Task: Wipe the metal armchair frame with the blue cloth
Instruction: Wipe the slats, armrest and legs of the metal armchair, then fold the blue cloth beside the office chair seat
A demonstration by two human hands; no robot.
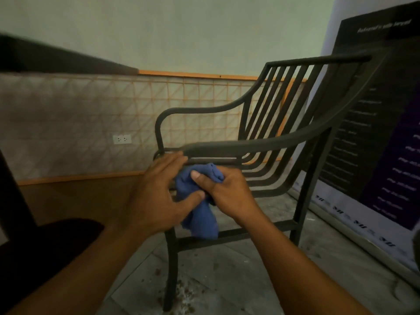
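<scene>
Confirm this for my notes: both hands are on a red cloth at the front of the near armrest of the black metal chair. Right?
Not quite. The cloth is blue, not red. The head view shows the left hand and right hand both on it at the front of the chair's near armrest.

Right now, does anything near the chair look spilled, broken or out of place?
Yes: dark crumbs or dirt lie scattered on the floor tiles around the front leg of the metal armchair frame. The frame itself shows no damage. The blue cloth is bunched between the left hand and right hand.
</scene>
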